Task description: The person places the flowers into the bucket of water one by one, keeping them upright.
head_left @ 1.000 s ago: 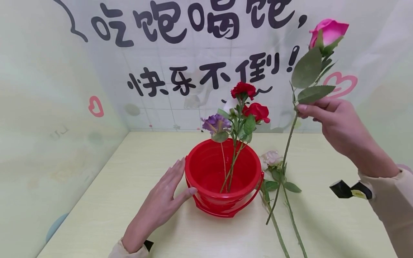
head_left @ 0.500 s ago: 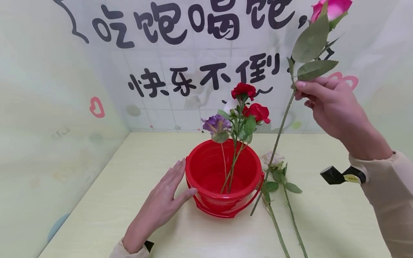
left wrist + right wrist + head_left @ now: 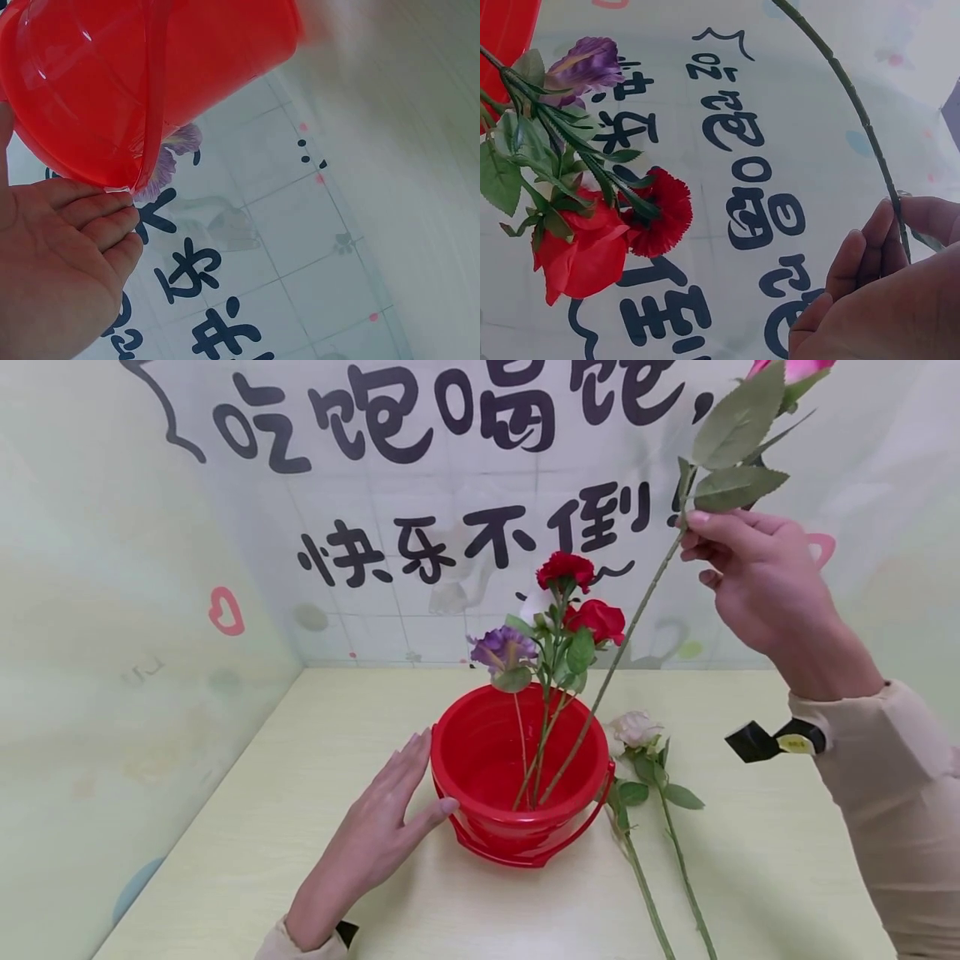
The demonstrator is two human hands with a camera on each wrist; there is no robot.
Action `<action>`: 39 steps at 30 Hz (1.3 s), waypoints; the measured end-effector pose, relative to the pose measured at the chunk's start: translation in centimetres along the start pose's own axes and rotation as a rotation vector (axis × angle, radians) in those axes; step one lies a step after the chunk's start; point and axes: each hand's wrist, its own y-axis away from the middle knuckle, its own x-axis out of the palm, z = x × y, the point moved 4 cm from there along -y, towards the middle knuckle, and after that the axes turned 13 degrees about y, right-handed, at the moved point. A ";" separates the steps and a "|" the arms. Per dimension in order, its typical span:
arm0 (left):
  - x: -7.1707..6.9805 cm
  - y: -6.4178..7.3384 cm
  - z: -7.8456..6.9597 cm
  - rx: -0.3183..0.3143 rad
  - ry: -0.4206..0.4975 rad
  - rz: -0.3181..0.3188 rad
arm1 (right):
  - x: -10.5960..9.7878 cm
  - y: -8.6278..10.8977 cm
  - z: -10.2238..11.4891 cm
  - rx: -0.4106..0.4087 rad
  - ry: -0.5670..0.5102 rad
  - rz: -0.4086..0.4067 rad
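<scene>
My right hand (image 3: 765, 568) pinches the stem of a pink rose (image 3: 738, 427) just under its leaves; the bloom is partly cut off at the top of the head view. The rose slants down to the left, its lower end inside the red bucket (image 3: 517, 839). My left hand (image 3: 382, 814) rests on the bucket's left side, fingers straight and thumb at the rim. Standing in the bucket are a purple flower (image 3: 504, 647), a red carnation (image 3: 564, 570) and a red rose (image 3: 597, 622). In the right wrist view the thumb and fingers hold the stem (image 3: 866, 124).
Right of the bucket a pale pink rose (image 3: 636, 728) lies on the table (image 3: 300, 793), with another stem (image 3: 647, 893) beside it. The bucket's red handle (image 3: 577, 835) hangs down in front. A printed sheet (image 3: 450, 510) covers the wall behind.
My right hand has risen and moved slightly left with the pink rose. The stem's lower end has gone from outside the bucket's right side to inside it. My left hand stays put.
</scene>
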 end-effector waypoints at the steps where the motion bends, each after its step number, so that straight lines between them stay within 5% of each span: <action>1: 0.0 0.0 0.0 0.003 -0.001 0.000 | 0.1 -0.1 -0.2 0.004 0.007 -0.006; 13: 0.1 0.1 0.2 -0.001 0.002 0.000 | 1.0 0.1 -3.8 0.092 0.145 0.011; 24: 0.2 0.1 0.2 -0.008 0.006 -0.005 | 1.5 1.0 -7.5 0.108 0.326 0.062; 39: 0.0 0.0 0.1 -0.017 0.010 0.000 | 2.8 1.3 -10.6 0.075 0.392 0.093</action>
